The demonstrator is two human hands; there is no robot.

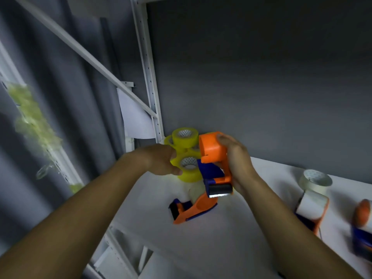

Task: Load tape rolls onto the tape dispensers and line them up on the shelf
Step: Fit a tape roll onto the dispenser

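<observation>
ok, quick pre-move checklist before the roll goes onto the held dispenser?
1. Right hand grips the orange dispenser: ok.
2. Left hand holds a yellow tape roll: ok, fingers curled on it.
3. Roll clear of the other yellow rolls: cannot tell.
4. Dispenser's spindle empty: cannot tell, hidden.
5. Bare shelf to set it down on: ok.
6. Second dispenser lying on shelf, out of the way: ok.

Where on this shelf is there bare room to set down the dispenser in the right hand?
Bare shelf lies in front, between the lying dispenser and the loaded dispenser to the right. The back left corner is crowded with yellow tape rolls, where the left hand grips one. The right hand holds the orange dispenser.
</observation>
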